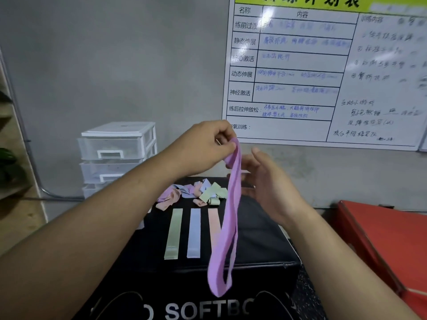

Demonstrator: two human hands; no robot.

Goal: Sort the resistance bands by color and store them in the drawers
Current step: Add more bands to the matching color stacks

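Note:
My left hand (208, 146) pinches the top of a purple resistance band (227, 232), which hangs as a long loop over the black soft box (265, 241). My right hand (265, 181) hovers just behind the band with relaxed fingers, holding nothing. Flat on the box lie a green band (173, 234), a blue band (194, 234) and a pink band (213, 224), side by side. Behind them is a jumbled pile of bands (196, 192) in purple, pink, blue and green. The white drawer unit (117, 153) stands at the back left with its drawers closed.
A whiteboard with a training table (323, 70) hangs on the grey wall. A red box (388, 245) sits to the right of the black box. A wooden shelf edge (13, 181) with green items is at the far left.

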